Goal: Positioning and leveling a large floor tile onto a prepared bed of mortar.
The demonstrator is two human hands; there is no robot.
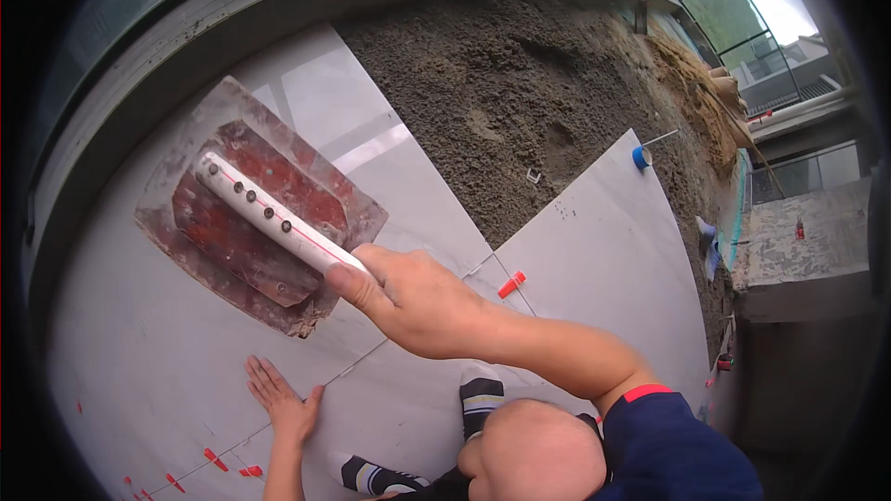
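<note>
Clearly the right hand (408,301) is wrapped tight around the near end of the white handle (269,215) of a plastering float (255,223), thumb along the side, so the reddish, mortar-caked blade sits flat on the pale floor tile (121,353). Held that way, the wide face can press down evenly, and the arm reaches in from about four o'clock to give it weight. From the fist, the float runs off toward ten o'clock, its handle fixed by a row of dark screws.

At seven o'clock from the fist, the left hand (283,404) lies flat on the tile with fingers spread and holding nothing, right beside a joint line, likely as a brace or to feel the level between neighbouring tiles. Red tile spacers (510,284) sit in the joints: one at three o'clock, close to the wrist, others near the lower left rim.

Beyond, toward twelve and one o'clock, lies a bed of grey mortar (520,83), not yet covered. A blue roll of tape (641,157) rests at the far corner of the right-hand tile (603,250).

The underside of the float is hidden, so whether it carries wet mortar cannot be told. The palm side of the gripping fingers is out of sight too. A striped sock (481,404) and the person's clothing block the lower middle, and the small objects along the right rim are too bent and tiny to name.
</note>
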